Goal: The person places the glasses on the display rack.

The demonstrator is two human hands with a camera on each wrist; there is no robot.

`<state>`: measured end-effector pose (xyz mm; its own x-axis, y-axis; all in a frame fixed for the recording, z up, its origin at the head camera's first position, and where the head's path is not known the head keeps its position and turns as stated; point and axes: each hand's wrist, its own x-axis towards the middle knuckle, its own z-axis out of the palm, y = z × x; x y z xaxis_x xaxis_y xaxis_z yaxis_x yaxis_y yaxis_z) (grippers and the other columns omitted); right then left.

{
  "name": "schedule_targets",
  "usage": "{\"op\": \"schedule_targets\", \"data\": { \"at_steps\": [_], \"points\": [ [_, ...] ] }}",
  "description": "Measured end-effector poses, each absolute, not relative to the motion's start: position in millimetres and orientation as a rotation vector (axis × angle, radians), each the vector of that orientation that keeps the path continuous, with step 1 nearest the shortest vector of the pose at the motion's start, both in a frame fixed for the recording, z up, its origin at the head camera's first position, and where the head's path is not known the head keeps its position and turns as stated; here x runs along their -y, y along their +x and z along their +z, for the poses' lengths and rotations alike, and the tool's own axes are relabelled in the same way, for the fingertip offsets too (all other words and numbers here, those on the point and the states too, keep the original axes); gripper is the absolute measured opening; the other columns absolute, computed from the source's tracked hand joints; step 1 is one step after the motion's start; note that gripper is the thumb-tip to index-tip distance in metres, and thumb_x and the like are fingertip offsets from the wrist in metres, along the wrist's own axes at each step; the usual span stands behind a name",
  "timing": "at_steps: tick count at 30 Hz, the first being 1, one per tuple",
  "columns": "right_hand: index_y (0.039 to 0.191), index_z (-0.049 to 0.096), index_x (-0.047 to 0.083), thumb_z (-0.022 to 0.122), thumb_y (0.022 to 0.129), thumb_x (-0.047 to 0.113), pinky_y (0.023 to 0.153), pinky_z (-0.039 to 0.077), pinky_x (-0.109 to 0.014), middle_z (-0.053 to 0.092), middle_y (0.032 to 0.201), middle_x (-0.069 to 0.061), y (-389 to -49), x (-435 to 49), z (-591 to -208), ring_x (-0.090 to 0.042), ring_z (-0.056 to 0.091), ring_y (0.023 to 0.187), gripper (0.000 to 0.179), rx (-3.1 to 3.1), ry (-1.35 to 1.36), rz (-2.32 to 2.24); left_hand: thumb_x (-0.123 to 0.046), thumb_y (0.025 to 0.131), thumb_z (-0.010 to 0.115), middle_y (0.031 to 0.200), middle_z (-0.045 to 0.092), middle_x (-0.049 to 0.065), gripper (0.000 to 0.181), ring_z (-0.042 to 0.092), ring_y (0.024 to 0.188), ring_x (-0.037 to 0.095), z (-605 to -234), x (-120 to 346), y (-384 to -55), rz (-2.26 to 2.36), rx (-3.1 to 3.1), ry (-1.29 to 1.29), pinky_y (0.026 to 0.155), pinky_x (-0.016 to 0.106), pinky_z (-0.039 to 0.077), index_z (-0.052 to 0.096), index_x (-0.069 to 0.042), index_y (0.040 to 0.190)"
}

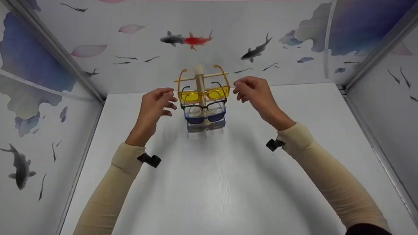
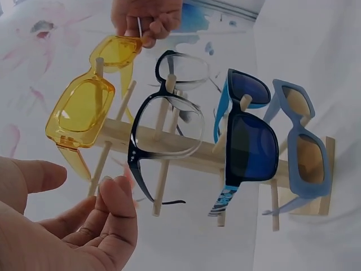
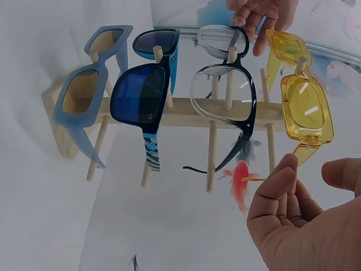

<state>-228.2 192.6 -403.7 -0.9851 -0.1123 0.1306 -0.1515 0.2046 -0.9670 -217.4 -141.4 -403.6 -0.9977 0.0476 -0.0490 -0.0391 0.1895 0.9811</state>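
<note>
Yellow glasses point(image 1: 189, 97) rest at the top of a wooden display stand point(image 1: 199, 70), their temples pointing back. Below them hang black-and-clear glasses point(image 2: 169, 127), dark blue sunglasses point(image 2: 254, 147) with bright blue temples, and grey-blue sunglasses point(image 3: 84, 93) with brown lenses. My left hand point(image 1: 152, 107) is beside the left temple of the yellow pair, thumb apart from loosely bent fingers. On the other side, my right hand point(image 1: 256, 93) is near the right temple, its thumb also apart. Whether the fingertips touch the temples or pegs, I cannot tell. Neither hand grips anything.
The stand is on a white table point(image 1: 209, 182), near its back edge. Thin wooden pegs point(image 3: 211, 158) stick out from both sides of the post. White panels point(image 1: 209, 19) printed with fish and petals enclose the table at the back and sides.
</note>
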Motion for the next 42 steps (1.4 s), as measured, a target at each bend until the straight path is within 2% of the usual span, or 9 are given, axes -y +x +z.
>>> {"op": "schedule_targets", "data": {
  "at_steps": [6, 10, 16, 19, 23, 30, 34, 38, 42],
  "points": [
    [0.125, 0.074, 0.003, 0.066, 0.113, 0.031, 0.083, 0.061, -0.031, 0.074, 0.111, -0.017, -217.6, -210.7, -409.9, -0.024, 0.069, 0.089, 0.032, 2.492, 0.251, 1.826, -0.026, 0.114, 0.062, 0.119, 0.075, 0.012, 0.04, 0.074, 0.097, 0.024, -409.4, 138.8, -209.1, 1.875, -2.477, 0.098, 0.075, 0.029, 0.063, 0.065, -0.007, 0.149],
    [0.124, 0.074, 0.002, 0.066, 0.113, 0.029, 0.081, 0.061, -0.029, 0.074, 0.111, -0.018, -209.9, -220.0, -416.3, -0.024, 0.069, 0.089, 0.031, 2.517, 0.242, 1.794, -0.024, 0.114, 0.062, 0.119, 0.075, 0.01, 0.039, 0.073, 0.097, 0.023, -415.9, 140.3, -203.6, 1.812, -2.539, 0.132, 0.073, 0.028, 0.062, 0.065, -0.008, 0.149],
    [0.125, 0.075, 0.003, 0.066, 0.113, 0.029, 0.078, 0.06, -0.027, 0.074, 0.108, -0.013, -200.2, -226.6, -428.1, -0.024, 0.069, 0.088, 0.031, 2.533, 0.256, 1.781, -0.021, 0.114, 0.062, 0.123, 0.076, 0.011, 0.042, 0.071, 0.107, 0.029, -429.0, 149.8, -195.3, 1.766, -2.591, 0.2, 0.075, 0.025, 0.061, 0.062, -0.007, 0.153],
    [0.125, 0.075, 0.002, 0.066, 0.113, 0.027, 0.078, 0.059, -0.028, 0.074, 0.109, -0.015, -195.6, -228.2, -432.6, -0.025, 0.069, 0.088, 0.03, 2.547, 0.296, 1.745, -0.023, 0.113, 0.064, 0.124, 0.075, 0.012, 0.043, 0.07, 0.111, 0.032, -435.4, 154.6, -190.7, 1.748, -2.609, 0.218, 0.077, 0.024, 0.061, 0.061, -0.007, 0.154],
    [0.125, 0.075, 0.002, 0.065, 0.113, 0.025, 0.079, 0.059, -0.029, 0.074, 0.11, -0.018, -190.6, -230.4, -436.2, -0.024, 0.07, 0.089, 0.028, 2.572, 0.335, 1.675, -0.027, 0.113, 0.064, 0.127, 0.074, 0.013, 0.045, 0.069, 0.116, 0.029, -443.0, 159.9, -185.6, 1.7, -2.645, 0.239, 0.08, 0.026, 0.061, 0.061, -0.007, 0.154],
    [0.122, 0.076, 0.004, 0.066, 0.112, 0.022, 0.079, 0.058, -0.027, 0.075, 0.107, -0.011, -185.0, -239.3, -443.7, -0.024, 0.072, 0.09, 0.023, 2.579, 0.344, 1.616, -0.029, 0.113, 0.065, 0.134, 0.072, 0.011, 0.048, 0.064, 0.128, 0.027, -457.5, 162.7, -179.7, 1.608, -2.753, 0.266, 0.099, 0.044, 0.056, 0.06, -0.008, 0.156],
    [0.121, 0.077, 0.004, 0.068, 0.111, 0.02, 0.082, 0.056, -0.024, 0.075, 0.106, -0.01, -178.0, -246.9, -452.6, -0.023, 0.072, 0.091, 0.021, 2.584, 0.316, 1.576, -0.029, 0.112, 0.067, 0.143, 0.067, 0.012, 0.054, 0.059, 0.136, 0.029, -464.5, 161.2, -176.2, 1.537, -2.775, 0.299, 0.106, 0.049, 0.054, 0.054, -0.008, 0.16],
    [0.124, 0.077, 0.004, 0.068, 0.111, 0.019, 0.082, 0.055, -0.023, 0.076, 0.107, -0.008, -168.2, -253.8, -463.7, -0.02, 0.071, 0.093, 0.021, 2.605, 0.315, 1.494, -0.034, 0.112, 0.067, 0.16, 0.054, 0.015, 0.064, 0.048, 0.15, 0.033, -470.2, 160.2, -171.7, 1.425, -2.799, 0.358, 0.115, 0.054, 0.049, 0.046, -0.009, 0.167],
    [0.13, 0.075, 0.003, 0.069, 0.111, 0.016, 0.089, 0.053, -0.025, 0.077, 0.117, -0.008, -159.9, -263.0, -475.5, -0.019, 0.07, 0.104, 0.024, 2.617, 0.369, 1.359, -0.038, 0.112, 0.066, 0.175, 0.035, 0.016, 0.073, 0.029, 0.163, 0.035, -476.4, 160.0, -167.3, 1.342, -2.815, 0.383, 0.129, 0.059, 0.033, 0.035, -0.011, 0.172]
  ]
}}
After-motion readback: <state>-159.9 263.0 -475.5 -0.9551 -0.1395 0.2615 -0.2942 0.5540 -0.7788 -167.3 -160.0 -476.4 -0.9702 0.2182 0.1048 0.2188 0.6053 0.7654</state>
